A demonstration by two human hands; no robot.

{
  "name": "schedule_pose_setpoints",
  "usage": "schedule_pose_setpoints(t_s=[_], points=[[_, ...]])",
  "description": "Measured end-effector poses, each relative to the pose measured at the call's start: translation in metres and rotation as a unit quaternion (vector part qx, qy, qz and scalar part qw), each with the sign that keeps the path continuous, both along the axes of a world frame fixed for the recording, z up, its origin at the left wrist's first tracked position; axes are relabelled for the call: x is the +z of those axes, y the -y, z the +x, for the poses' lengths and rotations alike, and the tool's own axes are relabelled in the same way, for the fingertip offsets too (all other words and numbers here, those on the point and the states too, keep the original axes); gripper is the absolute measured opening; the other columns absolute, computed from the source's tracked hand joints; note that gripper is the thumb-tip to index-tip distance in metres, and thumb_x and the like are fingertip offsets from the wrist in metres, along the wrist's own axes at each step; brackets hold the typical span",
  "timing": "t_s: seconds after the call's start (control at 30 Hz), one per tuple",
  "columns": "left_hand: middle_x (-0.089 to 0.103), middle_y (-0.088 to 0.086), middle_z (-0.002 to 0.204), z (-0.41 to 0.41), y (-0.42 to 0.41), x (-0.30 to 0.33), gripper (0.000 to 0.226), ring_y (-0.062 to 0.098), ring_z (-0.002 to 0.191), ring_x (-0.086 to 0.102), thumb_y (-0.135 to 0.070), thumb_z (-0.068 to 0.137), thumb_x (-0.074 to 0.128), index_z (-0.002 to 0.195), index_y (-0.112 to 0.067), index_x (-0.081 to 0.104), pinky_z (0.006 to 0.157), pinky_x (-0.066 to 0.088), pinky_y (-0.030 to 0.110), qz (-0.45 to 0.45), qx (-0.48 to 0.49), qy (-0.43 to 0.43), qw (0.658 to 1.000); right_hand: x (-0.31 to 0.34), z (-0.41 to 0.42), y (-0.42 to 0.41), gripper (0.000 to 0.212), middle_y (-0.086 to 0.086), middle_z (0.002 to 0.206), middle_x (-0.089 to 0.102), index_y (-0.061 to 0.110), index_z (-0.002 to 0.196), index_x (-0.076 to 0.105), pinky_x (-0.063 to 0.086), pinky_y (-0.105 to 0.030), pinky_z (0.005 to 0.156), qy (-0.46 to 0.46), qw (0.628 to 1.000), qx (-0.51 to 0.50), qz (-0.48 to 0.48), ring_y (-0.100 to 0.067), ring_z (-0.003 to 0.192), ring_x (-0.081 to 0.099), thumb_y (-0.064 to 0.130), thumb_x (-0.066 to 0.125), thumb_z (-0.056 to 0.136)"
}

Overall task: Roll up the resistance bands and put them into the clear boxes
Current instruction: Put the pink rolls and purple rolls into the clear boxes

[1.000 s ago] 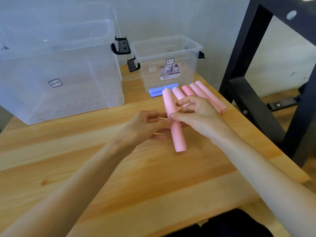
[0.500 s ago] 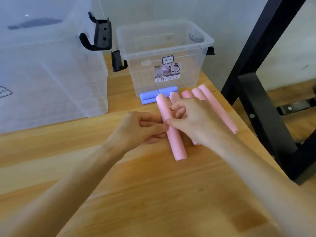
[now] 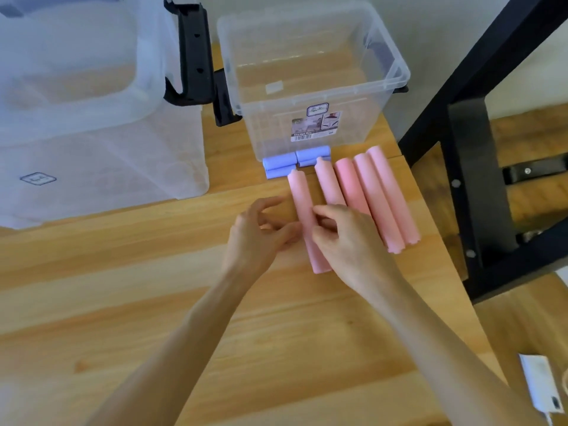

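Observation:
Several rolled pink bands lie side by side on the wooden table. The leftmost pink roll (image 3: 302, 204) lies between my hands. My left hand (image 3: 256, 238) touches its left side with curled fingers. My right hand (image 3: 344, 238) pinches its right side with thumb and fingers. Other pink rolls (image 3: 384, 195) lie to the right, one partly under my right hand. Blue rolled bands (image 3: 295, 162) rest against the front of the small clear box (image 3: 396, 67), which holds nothing. A large clear box (image 3: 101, 142) stands at the left.
Black latch handles (image 3: 192, 53) stick out between the two boxes. A black metal frame (image 3: 470, 167) stands right of the table edge. A white device (image 3: 541, 385) lies at the lower right. The wooden table (image 3: 123, 272) extends left and toward me.
The camera has tilted down and moved closer. Both hands stay at the leftmost pink roll; my left fingers have loosened slightly from it.

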State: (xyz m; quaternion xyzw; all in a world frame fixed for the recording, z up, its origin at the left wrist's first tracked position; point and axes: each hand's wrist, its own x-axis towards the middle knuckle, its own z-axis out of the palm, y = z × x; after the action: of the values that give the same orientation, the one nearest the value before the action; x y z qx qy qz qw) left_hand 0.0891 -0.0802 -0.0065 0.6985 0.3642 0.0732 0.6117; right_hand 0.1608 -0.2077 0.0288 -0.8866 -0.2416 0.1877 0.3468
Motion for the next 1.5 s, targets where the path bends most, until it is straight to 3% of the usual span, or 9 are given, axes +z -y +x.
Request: schedule_pose_setpoints(t_s=[0.1, 0.2, 0.4, 0.63, 0.8, 1.03, 1.23, 1.4, 1.5], points=[[0.074, -0.005, 0.080, -0.007, 0.001, 0.003, 0.047, 0.017, 0.074, 0.073, -0.015, 0.078, 0.082, 0.121, -0.020, 0.063, 0.080, 0.061, 0.045, -0.011, 0.014, -0.031, 0.999, 0.007, -0.007, 0.005, 0.020, -0.016, 0.087, 0.073, -0.003, 0.096, 0.068, 0.049, -0.039, 0.073, -0.044, 0.999, -0.007, 0.017, -0.022, 0.080, 0.066, 0.009, 0.054, 0.092], [0.073, -0.011, 0.079, -0.015, 0.006, 0.007, 0.045, 0.015, 0.075, 0.073, -0.017, 0.078, 0.082, 0.117, -0.027, 0.061, 0.078, 0.060, 0.049, -0.023, 0.025, -0.048, 0.998, 0.019, -0.013, 0.013, 0.020, -0.011, 0.092, 0.073, -0.002, 0.099, 0.069, 0.049, -0.031, 0.076, -0.084, 0.995, -0.021, 0.046, -0.012, 0.090, 0.061, 0.012, 0.055, 0.096], [0.074, -0.001, 0.090, -0.017, 0.015, 0.019, 0.040, 0.016, 0.083, 0.072, -0.014, 0.083, 0.077, 0.115, -0.030, 0.058, 0.075, 0.062, 0.043, -0.036, 0.051, -0.079, 0.995, 0.035, -0.010, 0.024, 0.020, 0.029, 0.081, 0.057, 0.007, 0.110, 0.070, 0.040, 0.003, 0.072, -0.131, 0.990, -0.026, 0.051, 0.023, 0.079, 0.057, 0.011, 0.057, 0.096], [0.071, -0.006, 0.088, -0.002, 0.017, 0.026, 0.035, 0.017, 0.084, 0.071, -0.028, 0.085, 0.075, 0.115, -0.028, 0.059, 0.079, 0.059, 0.048, -0.012, 0.054, -0.121, 0.991, 0.034, 0.002, 0.033, 0.021, 0.008, 0.104, 0.068, 0.015, 0.110, 0.071, 0.048, -0.011, 0.076, -0.086, 0.994, -0.061, -0.007, -0.005, 0.089, 0.060, 0.008, 0.057, 0.096], [0.061, -0.015, 0.082, 0.023, 0.024, 0.032, 0.048, 0.004, 0.078, 0.059, -0.038, 0.082, 0.076, 0.117, -0.018, 0.051, 0.062, 0.042, 0.015, 0.059, 0.030, -0.162, 0.985, 0.028, 0.015, 0.032, 0.018, 0.007, 0.104, 0.068, 0.019, 0.110, 0.070, 0.052, -0.020, 0.076, -0.079, 0.993, -0.081, -0.022, -0.005, 0.088, 0.061, 0.016, 0.057, 0.098], [0.067, -0.002, 0.082, 0.040, 0.032, 0.033, 0.039, 0.021, 0.081, 0.064, -0.029, 0.083, 0.072, 0.109, -0.013, 0.047, 0.065, 0.045, 0.030, 0.104, -0.013, -0.201, 0.974, 0.018, 0.019, 0.018, 0.016, 0.002, 0.101, 0.065, 0.013, 0.108, 0.069, 0.054, -0.033, 0.076, -0.027, 0.994, -0.079, -0.074, -0.016, 0.088, 0.061, 0.017, 0.057, 0.098], [0.060, -0.014, 0.078, 0.033, 0.025, 0.041, 0.035, 0.016, 0.076, 0.058, -0.027, 0.084, 0.067, 0.112, -0.017, 0.048, 0.062, 0.042, 0.029, 0.083, -0.025, -0.220, 0.972, 0.026, 0.024, 0.001, 0.018, -0.002, 0.114, 0.055, 0.013, 0.114, 0.059, 0.040, -0.033, 0.066, 0.017, 0.972, 0.011, -0.235, -0.024, 0.097, 0.061, 0.020, 0.054, 0.098], [0.058, -0.014, 0.080, 0.015, 0.016, 0.043, 0.026, 0.004, 0.073, 0.058, -0.024, 0.082, 0.069, 0.103, -0.020, 0.054, 0.056, 0.041, 0.013, -0.002, 0.002, -0.212, 0.977, 0.026, 0.033, -0.019, 0.017, -0.005, 0.114, 0.055, 0.009, 0.116, 0.055, 0.032, -0.031, 0.059, 0.075, 0.932, 0.076, -0.347, -0.024, 0.090, 0.067, 0.015, 0.052, 0.100], [0.068, 0.002, 0.093, 0.009, 0.012, 0.043, 0.034, 0.020, 0.087, 0.068, -0.031, 0.070, 0.069, 0.100, -0.018, 0.063, 0.081, 0.059, 0.040, -0.129, 0.063, -0.207, 0.968, 0.026, 0.040, -0.029, 0.008, -0.005, 0.100, 0.061, 0.012, 0.104, 0.059, 0.031, -0.030, 0.059, 0.073, 0.930, 0.086, -0.351, -0.026, 0.085, 0.067, 0.015, 0.053, 0.100]])
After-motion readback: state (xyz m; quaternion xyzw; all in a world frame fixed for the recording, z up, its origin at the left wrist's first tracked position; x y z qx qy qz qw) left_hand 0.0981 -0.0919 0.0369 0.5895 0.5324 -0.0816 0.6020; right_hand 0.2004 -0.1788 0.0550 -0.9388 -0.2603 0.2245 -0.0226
